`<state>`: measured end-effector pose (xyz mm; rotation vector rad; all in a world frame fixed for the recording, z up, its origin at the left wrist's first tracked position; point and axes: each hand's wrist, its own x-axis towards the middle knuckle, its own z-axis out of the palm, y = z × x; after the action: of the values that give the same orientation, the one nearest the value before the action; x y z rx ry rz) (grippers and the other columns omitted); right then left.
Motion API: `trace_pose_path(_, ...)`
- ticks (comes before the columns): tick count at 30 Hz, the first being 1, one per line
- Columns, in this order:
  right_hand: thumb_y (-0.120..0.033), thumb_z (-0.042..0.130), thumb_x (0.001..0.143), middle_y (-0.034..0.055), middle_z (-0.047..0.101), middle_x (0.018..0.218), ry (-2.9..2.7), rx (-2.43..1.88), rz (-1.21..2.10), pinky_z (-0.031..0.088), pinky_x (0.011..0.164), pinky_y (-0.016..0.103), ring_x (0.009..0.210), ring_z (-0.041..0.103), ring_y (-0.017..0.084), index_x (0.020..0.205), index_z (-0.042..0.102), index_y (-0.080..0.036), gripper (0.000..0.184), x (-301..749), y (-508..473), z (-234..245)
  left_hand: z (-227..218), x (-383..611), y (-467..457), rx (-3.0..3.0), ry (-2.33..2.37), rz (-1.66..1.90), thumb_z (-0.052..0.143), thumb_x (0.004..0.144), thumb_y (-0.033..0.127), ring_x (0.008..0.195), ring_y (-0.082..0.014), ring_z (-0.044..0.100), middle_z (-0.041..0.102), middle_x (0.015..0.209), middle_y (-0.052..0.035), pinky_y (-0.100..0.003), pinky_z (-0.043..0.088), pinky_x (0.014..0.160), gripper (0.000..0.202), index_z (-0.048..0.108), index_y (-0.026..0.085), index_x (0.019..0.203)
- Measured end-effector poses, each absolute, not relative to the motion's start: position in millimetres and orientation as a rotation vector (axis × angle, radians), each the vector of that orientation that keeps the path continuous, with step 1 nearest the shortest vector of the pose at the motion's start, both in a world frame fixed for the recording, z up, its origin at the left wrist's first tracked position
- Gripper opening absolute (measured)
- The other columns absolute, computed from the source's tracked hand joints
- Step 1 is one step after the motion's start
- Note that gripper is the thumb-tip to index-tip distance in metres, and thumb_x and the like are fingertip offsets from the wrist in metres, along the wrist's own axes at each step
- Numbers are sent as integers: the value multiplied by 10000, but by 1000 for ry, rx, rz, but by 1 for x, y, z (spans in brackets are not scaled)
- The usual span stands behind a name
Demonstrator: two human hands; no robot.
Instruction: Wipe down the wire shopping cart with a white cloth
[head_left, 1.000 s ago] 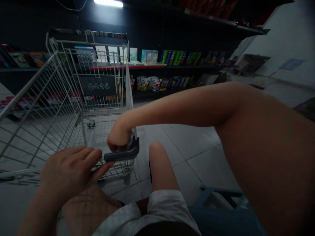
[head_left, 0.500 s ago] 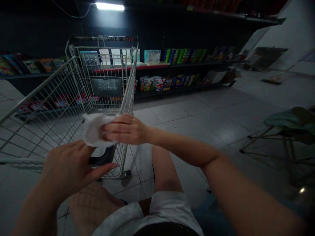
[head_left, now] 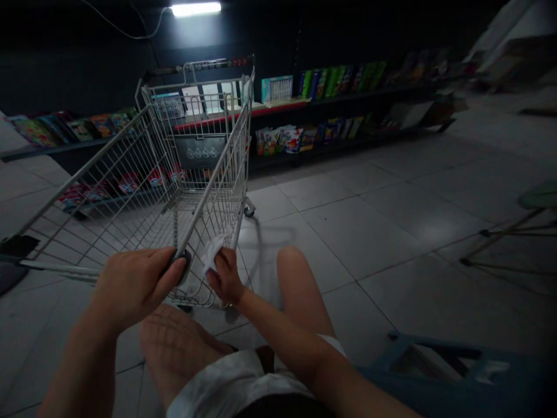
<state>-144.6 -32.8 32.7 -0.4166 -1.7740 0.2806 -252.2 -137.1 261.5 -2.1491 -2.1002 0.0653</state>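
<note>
Pale floor tiles (head_left: 339,223) stretched through a dim shop toward shelves (head_left: 282,107) of packaged goods under a lit tube (head_left: 195,9). Four round emblems (head_left: 202,152) marked a dark panel (head_left: 200,162) on the shopping cart (head_left: 212,181), too small to read. Grey and wire-built, it stood before the person: left hand (head_left: 134,283) wrapped around its black corner piece (head_left: 186,267), right hand (head_left: 226,277) clutching a crumpled white cloth (head_left: 213,251) at its side.
</note>
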Motion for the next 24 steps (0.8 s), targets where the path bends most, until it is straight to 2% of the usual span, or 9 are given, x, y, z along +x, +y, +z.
trace_pose_path(3,-402,481,888,225,517,1259,-1837,-354,245,450,990,486,1231,449,300,1353,452,-59,579,-144,-24,36,272,-245,-137,-2153,-2170,165,193,964,501,593,-199,567,609,659,-52,-312,299,575,487,497,206,723)
trace_pose_path(7,-274,468,897,163,570,1153,-1857,-369,323,503,933,431,1115,519,243,1277,520,-129,410,-140,-24,16,281,-229,-134,-1921,-2298,338,204,959,537,630,-232,599,627,683,-56,-311,255,553,500,515,214,738)
trace_pose_path(10,-226,450,904,140,559,1134,-1793,-450,471,535,922,384,1080,539,213,1316,495,-153,421,-137,-36,13,278,-224,-130,-1871,-2317,299,204,973,484,616,-220,599,619,659,-46,-305,256,551,459,517,213,775)
trace_pose_path(14,-270,502,868,171,530,1234,-1824,-395,501,500,1010,433,1174,513,257,1348,483,-154,494,-144,-49,38,271,-228,-128,-1893,-2271,203,201,974,450,567,-198,577,599,619,-39,-295,270,542,436,503,212,767)
trace_pose_path(17,-278,500,850,178,564,1149,-1840,-328,389,526,925,450,1093,539,279,1275,525,-141,447,-148,-54,33,270,-234,-128,-1975,-2224,137,213,972,450,523,-183,552,589,590,-30,-290,272,528,428,478,216,731)
trace_pose_path(20,-263,463,856,166,580,1082,-1846,-390,397,558,820,428,1005,557,270,1291,506,-144,453,-142,-63,9,268,-239,-129,-2002,-2203,73,224,971,447,499,-171,534,580,571,-21,-289,277,526,417,453,219,708)
trace_pose_path(22,-257,445,870,158,575,1124,-1822,-434,479,562,852,408,1038,558,256,1331,479,-156,473,-136,-67,10,266,-242,-131,-1996,-2189,69,257,957,448,502,-173,537,585,578,-21,-291,282,529,382,444,220,713)
trace_pose_path(24,-259,456,877,159,559,1179,-1770,-411,507,540,936,398,1107,546,246,1346,469,-154,480,-134,-62,31,266,-244,-132,-1988,-2178,107,320,925,444,520,-184,555,603,600,-28,-296,292,536,319,447,220,736)
